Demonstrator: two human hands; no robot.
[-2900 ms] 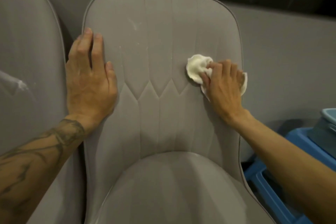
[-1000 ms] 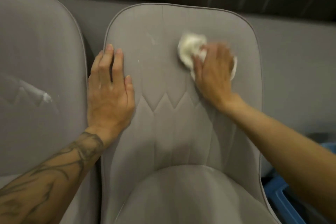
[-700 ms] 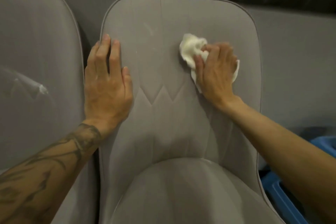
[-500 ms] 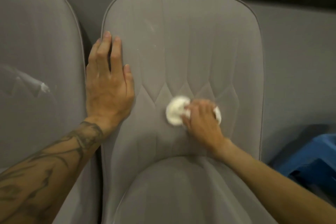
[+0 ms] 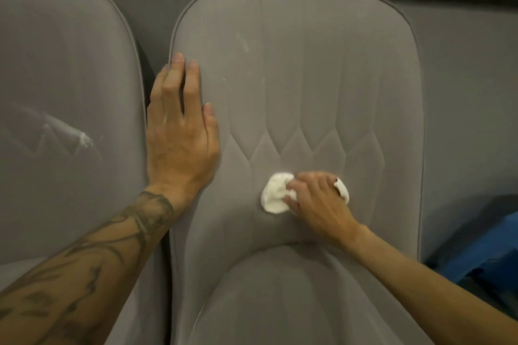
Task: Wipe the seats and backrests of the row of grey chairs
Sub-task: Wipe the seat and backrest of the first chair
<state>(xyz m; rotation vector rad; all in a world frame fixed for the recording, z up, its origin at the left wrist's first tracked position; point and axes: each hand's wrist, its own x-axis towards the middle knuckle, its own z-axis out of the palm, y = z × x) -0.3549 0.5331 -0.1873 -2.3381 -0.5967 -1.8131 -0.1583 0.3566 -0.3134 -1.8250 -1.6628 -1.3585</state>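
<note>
A grey padded chair fills the middle of the view, its quilted backrest [image 5: 302,70] upright and its seat [image 5: 280,302] below. My right hand [image 5: 319,202] presses a crumpled white cloth [image 5: 276,194] against the lower part of the backrest, just above the seat. My left hand [image 5: 179,131] lies flat with fingers together on the backrest's left edge, holding nothing. A few pale specks and a faint streak show on the upper backrest.
A second grey chair [image 5: 64,109] stands close on the left, with a white smear [image 5: 84,140] on its backrest. A grey wall runs behind both chairs. A blue plastic object [image 5: 482,258] sits low at the right, beside the chair.
My right hand has swept the cloth down from the upper right of the backrest to its lower middle. My left hand has stayed on the left edge.
</note>
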